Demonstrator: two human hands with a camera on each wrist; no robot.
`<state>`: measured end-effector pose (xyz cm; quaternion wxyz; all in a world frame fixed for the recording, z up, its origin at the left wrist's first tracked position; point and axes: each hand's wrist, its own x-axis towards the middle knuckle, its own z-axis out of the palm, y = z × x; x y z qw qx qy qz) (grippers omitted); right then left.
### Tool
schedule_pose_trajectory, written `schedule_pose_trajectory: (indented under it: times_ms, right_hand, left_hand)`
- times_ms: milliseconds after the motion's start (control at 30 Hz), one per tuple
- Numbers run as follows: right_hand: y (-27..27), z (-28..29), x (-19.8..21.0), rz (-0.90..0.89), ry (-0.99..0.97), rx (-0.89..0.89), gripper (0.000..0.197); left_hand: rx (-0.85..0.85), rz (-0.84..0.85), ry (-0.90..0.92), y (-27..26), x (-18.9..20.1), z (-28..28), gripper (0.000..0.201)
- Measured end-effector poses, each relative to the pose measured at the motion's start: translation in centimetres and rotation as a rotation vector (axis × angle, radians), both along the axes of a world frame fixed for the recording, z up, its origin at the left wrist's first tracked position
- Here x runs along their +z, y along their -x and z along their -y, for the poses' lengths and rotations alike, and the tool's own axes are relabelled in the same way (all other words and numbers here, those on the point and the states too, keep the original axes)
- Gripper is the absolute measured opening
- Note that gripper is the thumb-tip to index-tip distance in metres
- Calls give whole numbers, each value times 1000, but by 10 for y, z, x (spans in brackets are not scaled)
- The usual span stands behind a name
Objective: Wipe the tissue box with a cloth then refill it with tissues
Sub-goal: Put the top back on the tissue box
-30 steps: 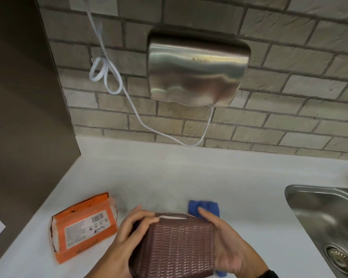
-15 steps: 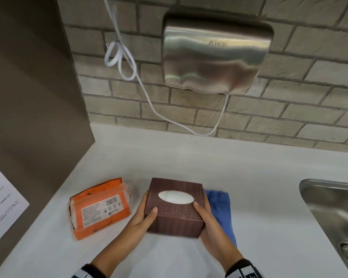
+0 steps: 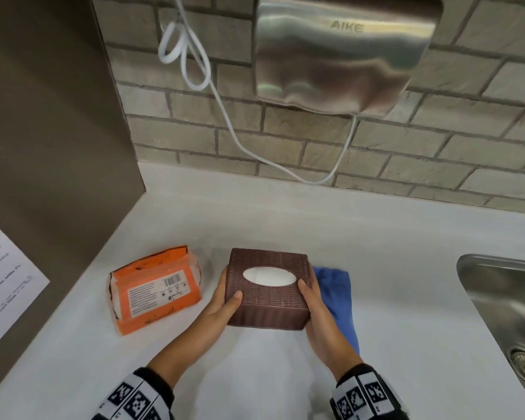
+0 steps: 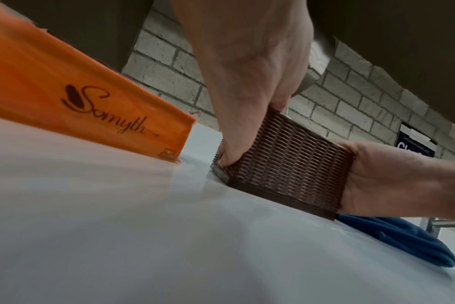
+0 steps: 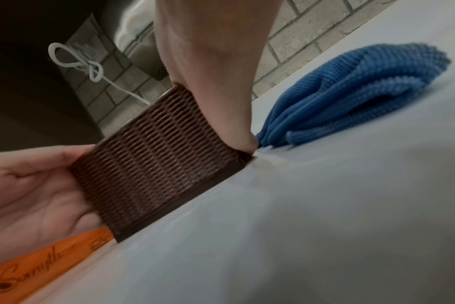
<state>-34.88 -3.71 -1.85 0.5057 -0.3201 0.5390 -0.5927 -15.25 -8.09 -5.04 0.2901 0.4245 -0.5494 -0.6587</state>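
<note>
Grip, both sides: you are clamping the tissue box point(image 3: 267, 287) between your left hand point(image 3: 222, 301) and your right hand point(image 3: 317, 307), thumbs hooking over its top edge, fingers curling down its woven flanks.

Box: it is sitting upright on the white worktop point(image 3: 255, 374), oval opening facing up and showing white inside.

Risk: the near-left bottom corner is appearing slightly raised in the left wrist view; squeezing the flanks unevenly is likely to skid or tip it.

Cloth point(image 3: 335, 294): it is lying just beside the box, partly under your right hand, so dragging it along is likely when you withdraw.

Tissue pack point(image 3: 155, 287): it is resting near your left hand, apart from the box.

Room: you are having open worktop toward yourself and toward the brick wall point(image 3: 437, 153); the sink point(image 3: 503, 298) is opening on the right, well apart.
</note>
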Motion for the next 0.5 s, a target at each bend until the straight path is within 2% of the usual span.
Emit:
schedule_pose_trajectory:
  times_ms: [233, 500]
  right_hand:
    - [1, 0, -1, 22, 12, 56, 40]
    - [0, 3, -10, 58, -53, 101, 45]
  left_hand:
    - [-14, 9, 10, -2, 2, 5, 53]
    - [-9, 21, 0, -4, 0, 3, 58]
